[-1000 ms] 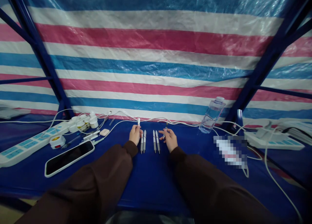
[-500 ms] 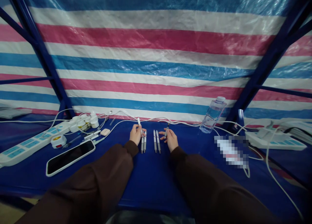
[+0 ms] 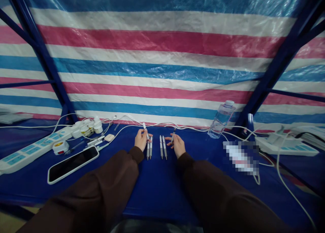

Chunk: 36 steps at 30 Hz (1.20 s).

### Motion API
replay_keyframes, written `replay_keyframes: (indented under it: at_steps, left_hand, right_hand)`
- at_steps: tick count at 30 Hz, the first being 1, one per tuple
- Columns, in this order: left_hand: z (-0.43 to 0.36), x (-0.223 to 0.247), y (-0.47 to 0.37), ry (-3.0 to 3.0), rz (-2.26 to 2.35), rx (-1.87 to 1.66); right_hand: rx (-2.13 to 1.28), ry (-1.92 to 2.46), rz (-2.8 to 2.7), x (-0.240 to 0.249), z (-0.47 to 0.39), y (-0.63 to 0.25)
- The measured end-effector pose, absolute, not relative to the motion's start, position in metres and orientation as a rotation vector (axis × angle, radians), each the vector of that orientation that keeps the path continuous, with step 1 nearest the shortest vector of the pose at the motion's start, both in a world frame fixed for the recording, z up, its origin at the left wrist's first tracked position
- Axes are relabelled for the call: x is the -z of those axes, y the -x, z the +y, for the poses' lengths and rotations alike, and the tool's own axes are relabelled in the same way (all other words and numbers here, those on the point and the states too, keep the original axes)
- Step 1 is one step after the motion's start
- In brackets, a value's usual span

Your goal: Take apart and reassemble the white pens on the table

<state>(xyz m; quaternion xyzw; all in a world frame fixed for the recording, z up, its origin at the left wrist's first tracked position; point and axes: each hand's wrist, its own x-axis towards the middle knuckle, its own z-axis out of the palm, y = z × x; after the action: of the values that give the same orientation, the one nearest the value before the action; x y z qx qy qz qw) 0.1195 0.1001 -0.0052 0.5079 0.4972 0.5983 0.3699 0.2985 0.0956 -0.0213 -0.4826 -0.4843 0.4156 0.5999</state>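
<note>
My left hand (image 3: pixel 140 140) is closed, pinching a white pen (image 3: pixel 145 126) that points up and away from me. Right beside its fingers, two white-and-grey pens (image 3: pixel 151 148) lie parallel on the blue tabletop (image 3: pixel 154 189). A second pair of similar pens (image 3: pixel 165 147) lies a little to the right, between my hands. Closed as well, my right hand (image 3: pixel 179 146) grips a slim pen (image 3: pixel 173 137) near its fingertips, just right of that pair. Fingers partly cover both held pens.
On the left are a white phone (image 3: pixel 73 164), a power strip (image 3: pixel 33 147), an adapter (image 3: pixel 61 147) and small white bottles (image 3: pixel 98 124). A water bottle (image 3: pixel 221 119) stands back right, near another power strip (image 3: pixel 286 146). White cables run along the back, before a striped tarp (image 3: pixel 162 67).
The pen in my right hand has tipped very slightly to the left. Both hands and the pens on the table stay practically where they were.
</note>
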Motion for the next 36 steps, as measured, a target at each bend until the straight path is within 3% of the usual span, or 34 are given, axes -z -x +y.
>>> replay_keyframes:
  at_steps: [16,36]
  left_hand:
    - [0.1,0.008,-0.117,-1.626,1.299,-1.587]
    - [0.102,0.011,-0.112,-1.714,1.437,-1.586]
  right_hand:
    - [-0.936,1.034,-1.217,0.015,0.09,-0.296]
    - [-0.614,1.074,-1.34,0.024,0.095,-0.299]
